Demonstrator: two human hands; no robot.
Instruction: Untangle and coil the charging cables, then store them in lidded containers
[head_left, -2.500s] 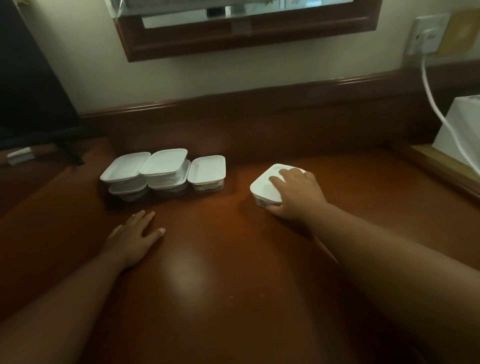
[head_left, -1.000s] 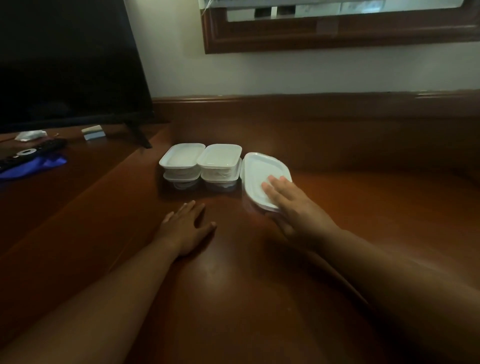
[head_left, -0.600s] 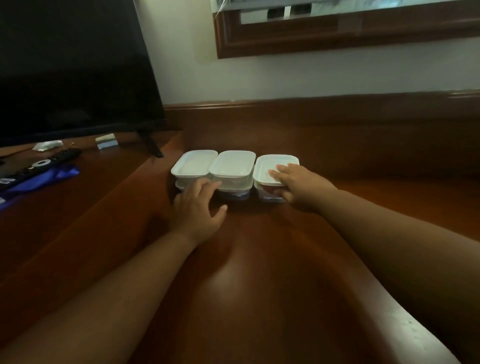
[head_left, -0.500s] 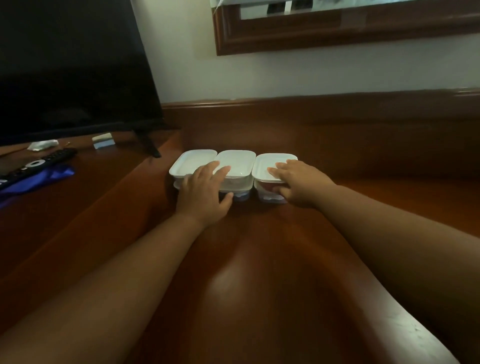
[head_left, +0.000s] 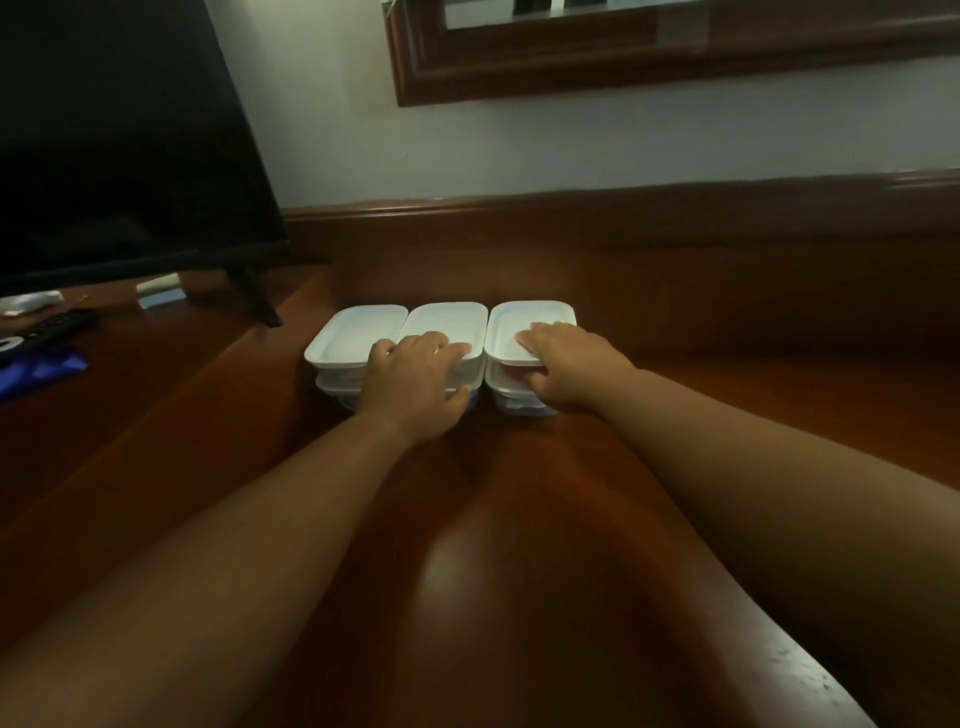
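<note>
— Your left hand (head_left: 415, 384) sits on the middle stack of boxes (head_left: 447, 332). What do the fingers do?

— You lay them over the white lid, and your thumb hooks down the front side, so you are holding that stack. Your right hand (head_left: 566, 364) does the same on the right stack (head_left: 530, 322): fingers flat on the lid, thumb curled on the front wall.

— What do the boxes look like?

— You have three stacks in a row, all with white lids with round corners and see-through bodies. Each stack is two boxes high. The left stack (head_left: 353, 335) touches the middle one, and nobody holds it. You cannot see what is inside; it is too dark.

— Where are they?

— They stand at the back of the shiny brown desk (head_left: 519, 597), near the wooden back rail (head_left: 623, 208).

— How much room do you have?

— To your left the desk steps to a side shelf (head_left: 156, 374) with a black TV (head_left: 119, 140), a remote (head_left: 47, 330) and a blue cloth (head_left: 36, 369). To your right and toward you, the desk top is wide. The rounded front edge shows at the bottom right.
</note>
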